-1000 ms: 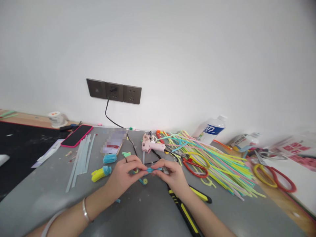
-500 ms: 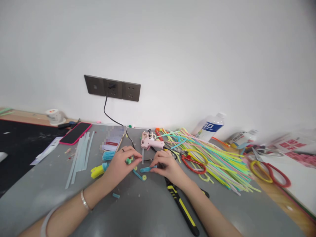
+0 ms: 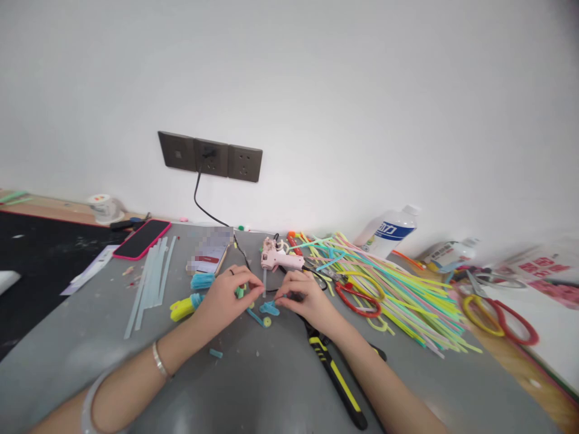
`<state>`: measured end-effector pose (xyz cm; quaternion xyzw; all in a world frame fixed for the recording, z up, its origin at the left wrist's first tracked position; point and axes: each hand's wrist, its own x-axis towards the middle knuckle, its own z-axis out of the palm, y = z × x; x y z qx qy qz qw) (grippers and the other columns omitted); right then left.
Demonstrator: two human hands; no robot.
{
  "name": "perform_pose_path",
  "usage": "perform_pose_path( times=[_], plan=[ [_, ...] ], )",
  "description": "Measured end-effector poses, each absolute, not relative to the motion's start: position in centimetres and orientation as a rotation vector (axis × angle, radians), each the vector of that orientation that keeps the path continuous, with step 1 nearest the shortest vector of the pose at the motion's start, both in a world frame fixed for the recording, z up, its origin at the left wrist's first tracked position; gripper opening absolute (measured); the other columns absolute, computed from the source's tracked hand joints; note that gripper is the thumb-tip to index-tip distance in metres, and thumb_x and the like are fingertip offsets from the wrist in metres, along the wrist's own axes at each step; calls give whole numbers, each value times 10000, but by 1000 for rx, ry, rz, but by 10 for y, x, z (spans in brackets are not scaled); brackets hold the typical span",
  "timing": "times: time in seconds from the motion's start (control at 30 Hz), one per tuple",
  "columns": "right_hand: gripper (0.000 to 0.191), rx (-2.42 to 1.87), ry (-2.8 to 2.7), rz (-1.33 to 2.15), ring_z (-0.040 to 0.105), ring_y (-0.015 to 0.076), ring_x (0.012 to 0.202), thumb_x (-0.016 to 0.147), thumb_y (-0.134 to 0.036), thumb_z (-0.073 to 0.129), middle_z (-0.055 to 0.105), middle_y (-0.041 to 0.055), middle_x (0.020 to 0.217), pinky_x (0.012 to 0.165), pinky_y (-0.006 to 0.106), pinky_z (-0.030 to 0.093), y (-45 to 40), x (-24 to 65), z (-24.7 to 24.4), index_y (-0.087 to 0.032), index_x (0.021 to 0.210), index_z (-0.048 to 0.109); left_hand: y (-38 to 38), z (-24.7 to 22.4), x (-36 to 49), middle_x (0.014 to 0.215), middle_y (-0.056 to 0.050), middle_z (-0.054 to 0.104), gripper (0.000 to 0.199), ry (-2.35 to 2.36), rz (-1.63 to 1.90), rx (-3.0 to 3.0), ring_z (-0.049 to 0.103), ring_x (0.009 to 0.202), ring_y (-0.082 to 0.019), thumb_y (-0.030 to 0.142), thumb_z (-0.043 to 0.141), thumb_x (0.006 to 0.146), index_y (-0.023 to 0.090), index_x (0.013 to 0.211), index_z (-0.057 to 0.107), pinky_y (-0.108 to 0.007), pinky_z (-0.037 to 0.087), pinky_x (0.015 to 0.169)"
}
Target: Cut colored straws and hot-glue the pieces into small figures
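Observation:
My left hand (image 3: 237, 295) is bent in a pinch over the grey table, with a small green piece (image 3: 240, 291) beside its fingers; what its fingertips hold is too small to name. To the right, my right hand (image 3: 304, 298) pinches at the edge of a short blue fuzzy piece (image 3: 270, 308). Between and beyond the hands lies a pink glue gun (image 3: 283, 259) with a clear stick pointing towards me. A blue strip with a pale yellow round end (image 3: 267, 322) rests just below. Blue (image 3: 202, 281) and yellow (image 3: 181, 308) fuzzy bundles lie left of my left hand.
Black-yellow pliers (image 3: 337, 377) lie by my right forearm. Colourful pipe cleaners (image 3: 407, 295), red-yellow scissors (image 3: 359, 299) and a white bottle (image 3: 389, 232) are at the right. Glue sticks (image 3: 149, 286), a pink-edged phone (image 3: 142, 239) and a booklet (image 3: 208, 256) are at the left.
The blue piece now shows broader and lies slightly below my right fingertips, which have lifted a little. The whole view has shifted slightly.

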<state>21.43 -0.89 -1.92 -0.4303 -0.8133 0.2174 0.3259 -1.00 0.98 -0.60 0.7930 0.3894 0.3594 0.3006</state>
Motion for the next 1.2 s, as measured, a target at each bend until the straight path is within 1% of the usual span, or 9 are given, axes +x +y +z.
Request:
perform_pose_path(
  times=[0.1, 0.17, 0.33, 0.53, 0.63, 0.8, 0.97, 1.1, 1.2],
  plan=[
    [277, -1082, -2066, 564, 583, 178, 761, 923, -444, 628, 640, 23, 790, 753, 341, 363, -11, 215, -17, -214, 805, 728, 8, -4, -8, 792, -31, 728, 126, 999, 850, 2064, 603, 790, -206, 300, 656, 859, 216, 864, 750, -290, 412, 729],
    [288, -1045, -2046, 514, 584, 185, 762, 934, -453, 610, 653, 34, 797, 735, 345, 365, -14, 215, -16, -217, 814, 724, 7, -3, -7, 760, -28, 728, 144, 964, 774, 2016, 599, 746, -195, 317, 664, 849, 212, 836, 762, -270, 404, 685],
    [230, -967, -2053, 386, 602, 198, 776, 946, -398, 615, 690, 39, 796, 735, 362, 354, -20, 211, -11, -230, 822, 711, 4, -5, -6, 711, -22, 684, 228, 873, 657, 1878, 560, 669, -166, 373, 640, 863, 185, 806, 756, -230, 362, 596],
    [185, -955, -1981, 322, 600, 184, 719, 953, -356, 612, 674, 21, 761, 751, 366, 350, -30, 202, -10, -230, 835, 679, 2, -8, -7, 655, 1, 579, 268, 815, 635, 1739, 487, 624, -140, 402, 645, 865, 159, 760, 691, -229, 349, 580],
    [159, -1065, -1870, 413, 572, 181, 685, 913, -384, 657, 674, 15, 758, 709, 340, 371, -34, 198, -11, -226, 903, 662, 1, -8, -6, 652, 6, 555, 256, 827, 727, 1674, 469, 609, -131, 384, 653, 855, 153, 746, 669, -227, 338, 566],
    [249, -1163, -1870, 625, 511, 160, 641, 896, -395, 649, 602, -10, 637, 638, 288, 376, -37, 194, -10, -203, 739, 643, -1, -6, -5, 648, 12, 546, 215, 867, 762, 1675, 452, 602, -126, 352, 655, 835, 153, 755, 667, -228, 327, 560],
    [226, -1213, -1817, 822, 491, 162, 668, 891, -375, 627, 596, 2, 665, 626, 269, 375, -39, 192, -9, -198, 752, 641, -3, -5, -3, 692, 10, 562, 171, 879, 735, 1654, 478, 625, -133, 331, 656, 809, 164, 776, 659, -231, 348, 581],
    [266, -1187, -1669, 1025, 453, 144, 627, 874, -434, 628, 521, -16, 653, 589, 255, 351, -39, 191, -7, -190, 768, 619, -4, -4, -2, 723, -7, 582, 217, 839, 716, 1577, 513, 665, -148, 375, 666, 812, 159, 801, 652, -242, 375, 606],
    [319, -1116, -1581, 1156, 430, 129, 604, 861, -486, 645, 502, -23, 657, 571, 246, 338, -38, 190, -6, -187, 759, 597, -6, -2, 1, 702, -3, 569, 264, 823, 742, 1502, 504, 663, -140, 411, 700, 795, 155, 761, 646, -241, 371, 610]
  ],
)
